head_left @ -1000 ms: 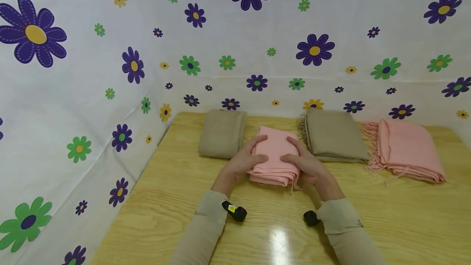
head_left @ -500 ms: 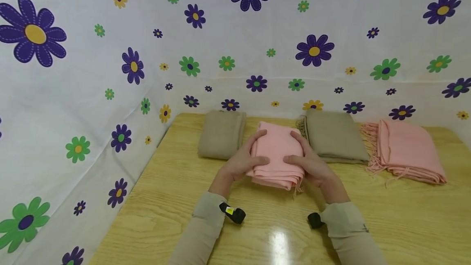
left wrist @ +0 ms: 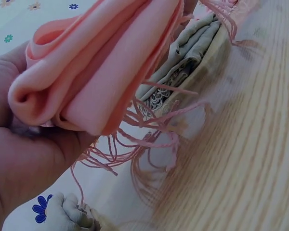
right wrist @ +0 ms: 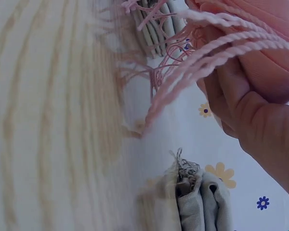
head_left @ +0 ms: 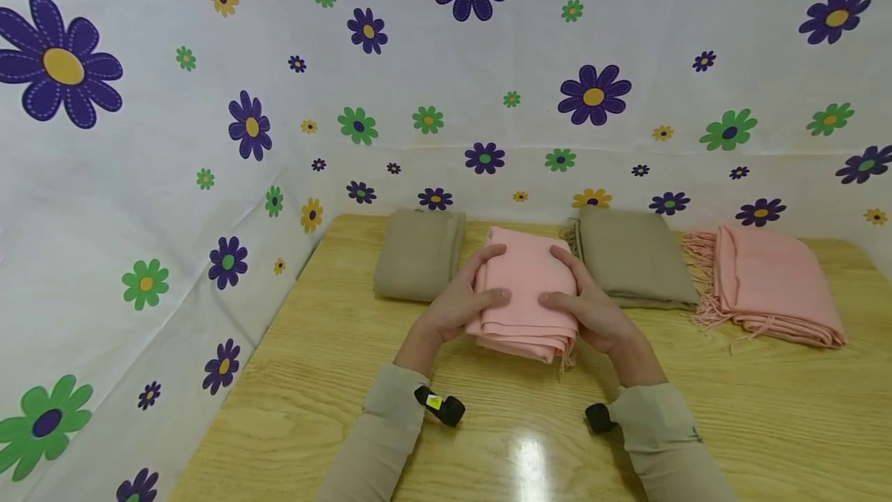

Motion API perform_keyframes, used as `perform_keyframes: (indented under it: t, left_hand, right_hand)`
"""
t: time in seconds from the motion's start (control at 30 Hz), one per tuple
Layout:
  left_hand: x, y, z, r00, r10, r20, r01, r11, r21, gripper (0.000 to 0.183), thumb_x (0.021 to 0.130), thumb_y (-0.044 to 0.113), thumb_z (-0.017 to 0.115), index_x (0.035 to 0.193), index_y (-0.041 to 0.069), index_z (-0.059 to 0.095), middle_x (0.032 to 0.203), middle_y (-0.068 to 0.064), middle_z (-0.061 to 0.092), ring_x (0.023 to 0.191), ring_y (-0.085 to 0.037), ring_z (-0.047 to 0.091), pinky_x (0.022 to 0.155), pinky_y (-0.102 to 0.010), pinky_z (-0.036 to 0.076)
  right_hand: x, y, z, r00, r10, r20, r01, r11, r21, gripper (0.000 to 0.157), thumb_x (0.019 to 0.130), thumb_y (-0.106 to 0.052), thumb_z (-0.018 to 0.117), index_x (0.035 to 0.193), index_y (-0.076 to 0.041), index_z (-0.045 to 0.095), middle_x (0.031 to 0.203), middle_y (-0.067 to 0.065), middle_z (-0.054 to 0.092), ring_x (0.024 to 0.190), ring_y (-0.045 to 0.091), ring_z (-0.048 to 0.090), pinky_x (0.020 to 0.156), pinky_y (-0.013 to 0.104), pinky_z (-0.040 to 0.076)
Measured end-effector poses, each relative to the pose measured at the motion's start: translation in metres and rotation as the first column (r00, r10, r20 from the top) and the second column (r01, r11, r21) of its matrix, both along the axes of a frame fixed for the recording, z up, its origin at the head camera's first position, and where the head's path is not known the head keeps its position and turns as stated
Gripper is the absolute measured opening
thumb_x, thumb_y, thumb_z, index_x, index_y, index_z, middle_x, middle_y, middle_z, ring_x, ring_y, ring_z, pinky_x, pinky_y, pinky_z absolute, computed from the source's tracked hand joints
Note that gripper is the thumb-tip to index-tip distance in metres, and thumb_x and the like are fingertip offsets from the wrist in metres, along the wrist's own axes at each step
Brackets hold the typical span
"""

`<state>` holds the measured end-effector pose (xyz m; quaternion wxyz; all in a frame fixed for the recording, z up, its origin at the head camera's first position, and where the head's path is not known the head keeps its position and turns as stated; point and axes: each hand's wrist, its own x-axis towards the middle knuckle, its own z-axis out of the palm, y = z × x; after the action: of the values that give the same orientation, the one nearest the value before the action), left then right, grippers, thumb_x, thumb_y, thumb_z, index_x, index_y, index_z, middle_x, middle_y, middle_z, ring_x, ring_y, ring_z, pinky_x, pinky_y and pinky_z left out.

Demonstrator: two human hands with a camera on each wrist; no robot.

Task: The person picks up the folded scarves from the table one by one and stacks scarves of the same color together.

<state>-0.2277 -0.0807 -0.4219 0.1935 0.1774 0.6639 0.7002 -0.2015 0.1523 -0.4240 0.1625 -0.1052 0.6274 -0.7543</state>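
Observation:
A folded pink scarf (head_left: 527, 277) is held between both hands above the wooden table, its fringe hanging down at the near right corner. My left hand (head_left: 460, 300) grips its left side, thumb on top and fingers curled at the edge. On the opposite side my right hand (head_left: 592, 304) grips it the same way. In the left wrist view, the rolled folds of the pink scarf (left wrist: 101, 62) rest in the hand, with tassels dangling below. Fingers reach under the scarf in the right wrist view, beside its twisted fringe (right wrist: 221, 48).
A folded beige scarf (head_left: 420, 254) lies at the back left of the table (head_left: 300, 409). Behind the right hand is another beige scarf (head_left: 634, 258), with fringe on its left. Farther right lies a second pink scarf (head_left: 780, 285). Flower-printed cloth (head_left: 390, 84) lines the back and left.
Both hands have raised the pink scarf slightly toward the head camera, so it looks larger. The hands have spread a little apart with it. The other scarves have stayed put.

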Motion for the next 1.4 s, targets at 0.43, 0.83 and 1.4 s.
perform_keyframes:
  t: [0.43,0.83,1.4]
  left_hand:
    - [0.005,-0.004,0.007,0.999,-0.008,-0.039,0.006,0.999,-0.051,0.082,0.087,0.006,0.071,0.15,0.042,0.033,0.16,-0.004,0.017,0.122,-0.029,0.044,0.092,-0.031,0.047]
    - [0.01,-0.006,0.016,0.997,-0.01,-0.08,0.004,0.998,-0.068,0.084,0.085,0.007,0.072,0.151,0.041,0.033,0.16,-0.005,0.018,0.127,-0.03,0.038,0.098,-0.034,0.042]
    - [0.022,-0.015,0.025,0.989,-0.048,-0.142,0.031,0.992,-0.119,0.084,0.084,0.009,0.074,0.151,0.037,0.031,0.156,-0.011,0.021,0.124,-0.031,0.039,0.097,-0.037,0.043]
  right_hand:
    - [0.005,-0.003,0.008,0.998,0.007,-0.06,-0.006,1.0,0.012,0.086,0.091,0.003,0.061,0.158,-0.022,0.014,0.156,0.017,0.012,0.126,0.028,0.035,0.087,0.026,0.051]
    - [0.011,-0.003,0.018,0.996,-0.008,-0.093,0.012,0.999,0.044,0.086,0.09,0.004,0.063,0.156,-0.023,0.016,0.153,0.017,0.012,0.128,0.032,0.03,0.089,0.024,0.047]
    - [0.027,-0.004,0.027,0.99,0.016,-0.138,0.003,0.99,0.141,0.088,0.089,-0.001,0.068,0.156,-0.022,0.015,0.151,0.02,0.014,0.126,0.037,0.034,0.091,0.026,0.047]
